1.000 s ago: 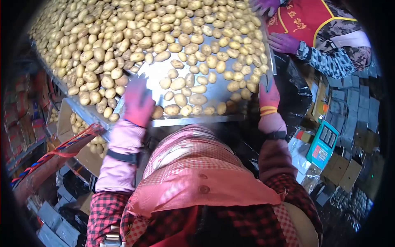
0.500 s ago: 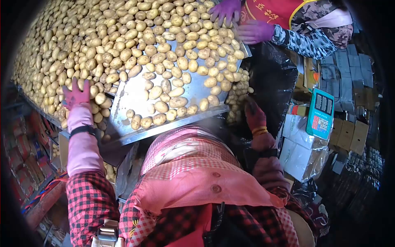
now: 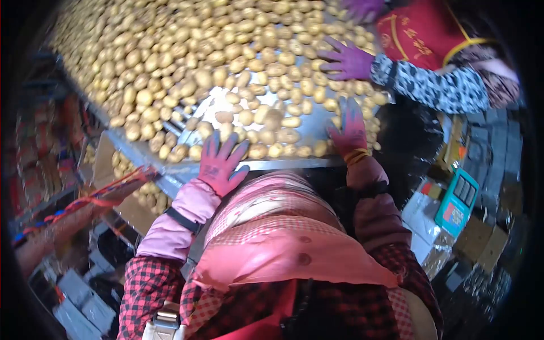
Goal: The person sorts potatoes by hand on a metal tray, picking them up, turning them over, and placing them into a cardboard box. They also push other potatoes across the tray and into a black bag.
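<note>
Many potatoes cover a metal sorting tray, whose front rim runs just before my apron. My left hand, in a pink glove, lies over that rim with its fingers spread, fingertips beside the front row of potatoes. Toward the tray's right side is my right hand, also gloved, its fingers stretched forward beside potatoes. I see neither hand gripping a potato. Some bare metal shows among the potatoes in the middle of the tray.
Across at the right, a co-worker's purple-gloved hand rests over potatoes. A teal digital scale stands at right by white boxes. A cardboard box and a rope-wrapped bar are at left.
My left hand has moved right, from the potatoes at left to the front rim. My right hand has risen from beside the tray onto its right side. The view has shifted.
</note>
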`<control>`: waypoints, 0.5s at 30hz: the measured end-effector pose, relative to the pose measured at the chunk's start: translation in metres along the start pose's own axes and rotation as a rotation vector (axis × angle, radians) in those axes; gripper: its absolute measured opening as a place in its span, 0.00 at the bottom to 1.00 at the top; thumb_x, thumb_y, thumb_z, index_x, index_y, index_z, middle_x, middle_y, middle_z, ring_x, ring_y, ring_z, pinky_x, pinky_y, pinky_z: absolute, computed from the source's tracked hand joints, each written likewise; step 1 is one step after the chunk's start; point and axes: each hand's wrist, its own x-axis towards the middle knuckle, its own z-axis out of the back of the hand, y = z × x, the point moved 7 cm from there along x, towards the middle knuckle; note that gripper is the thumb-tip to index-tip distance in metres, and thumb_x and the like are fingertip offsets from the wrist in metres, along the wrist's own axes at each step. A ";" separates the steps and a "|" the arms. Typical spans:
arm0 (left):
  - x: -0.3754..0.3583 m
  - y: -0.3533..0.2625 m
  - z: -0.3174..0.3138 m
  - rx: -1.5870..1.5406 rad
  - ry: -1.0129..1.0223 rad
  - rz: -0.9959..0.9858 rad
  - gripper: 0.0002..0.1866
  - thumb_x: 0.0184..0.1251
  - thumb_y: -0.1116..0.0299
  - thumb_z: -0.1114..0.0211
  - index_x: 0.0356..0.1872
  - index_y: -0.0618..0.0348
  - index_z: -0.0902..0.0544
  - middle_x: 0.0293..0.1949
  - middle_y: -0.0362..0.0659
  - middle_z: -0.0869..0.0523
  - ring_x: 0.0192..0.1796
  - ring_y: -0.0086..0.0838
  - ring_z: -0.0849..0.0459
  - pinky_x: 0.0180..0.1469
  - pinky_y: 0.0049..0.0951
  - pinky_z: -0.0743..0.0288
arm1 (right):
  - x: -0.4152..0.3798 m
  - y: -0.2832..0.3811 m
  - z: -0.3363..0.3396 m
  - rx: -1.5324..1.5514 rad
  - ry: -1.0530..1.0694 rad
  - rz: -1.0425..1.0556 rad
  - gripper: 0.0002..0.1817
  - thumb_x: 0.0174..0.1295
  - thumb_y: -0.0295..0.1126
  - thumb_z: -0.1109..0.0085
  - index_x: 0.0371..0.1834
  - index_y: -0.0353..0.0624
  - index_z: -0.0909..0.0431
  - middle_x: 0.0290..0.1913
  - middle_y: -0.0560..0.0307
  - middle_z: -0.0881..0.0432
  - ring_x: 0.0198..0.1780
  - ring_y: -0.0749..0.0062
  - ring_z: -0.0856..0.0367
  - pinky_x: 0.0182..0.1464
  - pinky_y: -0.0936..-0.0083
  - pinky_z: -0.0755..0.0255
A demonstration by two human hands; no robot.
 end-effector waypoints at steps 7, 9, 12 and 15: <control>-0.048 0.080 0.032 0.192 -0.240 0.435 0.34 0.60 0.56 0.35 0.69 0.52 0.29 0.68 0.61 0.33 0.70 0.63 0.38 0.71 0.61 0.48 | 0.009 -0.011 -0.042 -0.299 0.245 0.093 0.37 0.54 0.47 0.35 0.68 0.44 0.31 0.69 0.41 0.34 0.71 0.42 0.38 0.72 0.50 0.43; -0.056 0.079 0.032 0.144 -0.287 0.438 0.36 0.59 0.56 0.34 0.69 0.57 0.31 0.67 0.62 0.33 0.70 0.63 0.38 0.71 0.60 0.47 | 0.025 0.018 -0.022 -0.112 0.179 -0.054 0.32 0.56 0.45 0.37 0.65 0.46 0.28 0.65 0.44 0.30 0.68 0.45 0.34 0.70 0.51 0.40; -0.023 0.030 0.038 -0.165 -0.199 0.280 0.35 0.58 0.56 0.33 0.67 0.55 0.29 0.66 0.60 0.32 0.69 0.61 0.37 0.71 0.58 0.46 | 0.022 0.130 -0.049 0.057 0.284 0.559 0.33 0.57 0.47 0.37 0.68 0.52 0.29 0.67 0.46 0.30 0.69 0.46 0.35 0.69 0.50 0.41; -0.001 0.020 0.011 0.010 -0.188 0.155 0.28 0.58 0.58 0.35 0.63 0.46 0.23 0.65 0.57 0.30 0.67 0.60 0.35 0.69 0.58 0.44 | 0.076 0.094 -0.074 -0.127 0.163 0.418 0.29 0.58 0.44 0.39 0.64 0.50 0.26 0.64 0.43 0.29 0.66 0.45 0.33 0.67 0.52 0.37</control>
